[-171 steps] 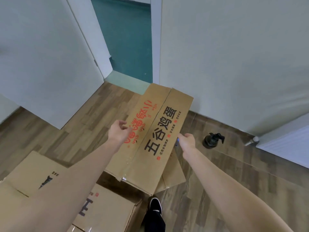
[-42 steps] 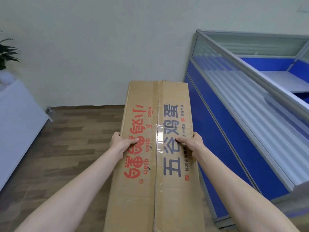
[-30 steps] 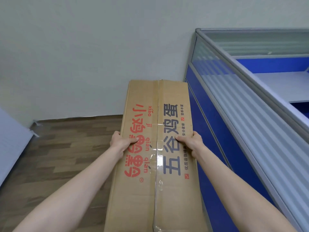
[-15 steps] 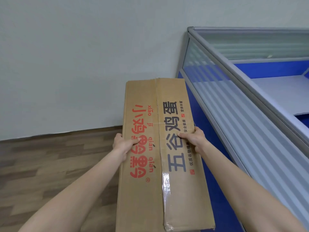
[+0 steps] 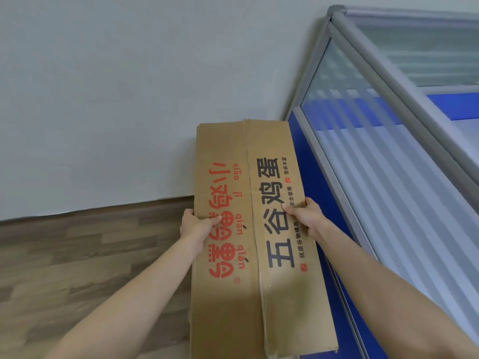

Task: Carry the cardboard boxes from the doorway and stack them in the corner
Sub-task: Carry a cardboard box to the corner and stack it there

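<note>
Wood-plank floor [image 5: 85, 268] meets a pale wall [image 5: 129, 86] on the left, and a blue partition [image 5: 321, 193] with a striped glass upper panel runs along the right into the corner. A long cardboard box [image 5: 248, 294], flaps closed so its contents cannot be seen, is held above the floor close beside the partition, its far end toward the corner. Both arms reach forward: the left hand [image 5: 194, 225] has its grip on the box's left edge, thumb on top, and the right hand [image 5: 307, 218] grips the right edge likewise.
</note>
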